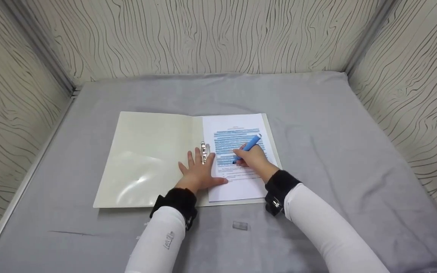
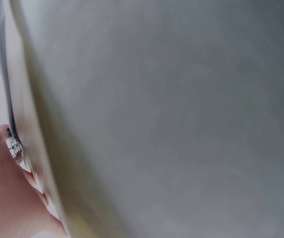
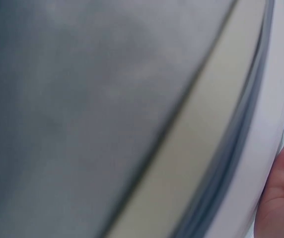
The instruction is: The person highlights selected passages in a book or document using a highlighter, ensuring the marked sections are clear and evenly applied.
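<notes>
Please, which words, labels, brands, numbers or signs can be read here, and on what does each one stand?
"Le…" on the left sleeve; the following letters are too blurred.
Printed paper: every line is too small to read.
Blue marker: no readable text.

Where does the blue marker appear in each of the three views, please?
Head: the blue marker is just right of centre, held by the right hand.
Left wrist: it is not in this picture.
Right wrist: at the far right edge, just below mid-height.
Shared landmark: the cream folder, whole in the head view, only partly seen in both wrist views.
</notes>
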{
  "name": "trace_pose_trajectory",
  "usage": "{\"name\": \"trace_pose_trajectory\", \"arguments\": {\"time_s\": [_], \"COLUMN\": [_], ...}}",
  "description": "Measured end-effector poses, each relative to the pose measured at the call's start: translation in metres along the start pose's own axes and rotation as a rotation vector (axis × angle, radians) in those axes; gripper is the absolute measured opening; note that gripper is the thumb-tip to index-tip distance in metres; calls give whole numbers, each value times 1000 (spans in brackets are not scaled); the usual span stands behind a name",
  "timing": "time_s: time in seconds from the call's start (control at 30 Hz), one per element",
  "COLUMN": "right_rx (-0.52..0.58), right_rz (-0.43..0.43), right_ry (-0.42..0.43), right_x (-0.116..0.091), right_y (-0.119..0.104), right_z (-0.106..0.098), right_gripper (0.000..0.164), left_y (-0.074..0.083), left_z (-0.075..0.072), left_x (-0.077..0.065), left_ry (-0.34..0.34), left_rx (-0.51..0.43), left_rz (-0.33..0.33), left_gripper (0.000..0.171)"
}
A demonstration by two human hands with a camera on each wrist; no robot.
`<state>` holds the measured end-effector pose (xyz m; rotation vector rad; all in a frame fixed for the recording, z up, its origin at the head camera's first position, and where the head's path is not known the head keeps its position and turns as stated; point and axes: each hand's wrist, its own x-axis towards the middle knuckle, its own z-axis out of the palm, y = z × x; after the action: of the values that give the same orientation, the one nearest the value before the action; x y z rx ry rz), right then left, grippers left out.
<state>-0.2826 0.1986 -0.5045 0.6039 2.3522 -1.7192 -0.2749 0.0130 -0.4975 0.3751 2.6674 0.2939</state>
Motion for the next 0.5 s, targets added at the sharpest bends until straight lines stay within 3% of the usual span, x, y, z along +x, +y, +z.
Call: {"name": "trace_pose_trajectory", "arguments": {"time_s": [0.5], "right_rx": [19], "right_rz": [18], "right_ry": [8], "right_x": [-1], "right_y": [1], "right_z": [-6], "right_gripper": [22], "left_y": [-1], "left_z": [1], "left_x": [0], "left_ry": [21], "left_rx": [5], "left_rz": [7], "left_gripper": [99]}}
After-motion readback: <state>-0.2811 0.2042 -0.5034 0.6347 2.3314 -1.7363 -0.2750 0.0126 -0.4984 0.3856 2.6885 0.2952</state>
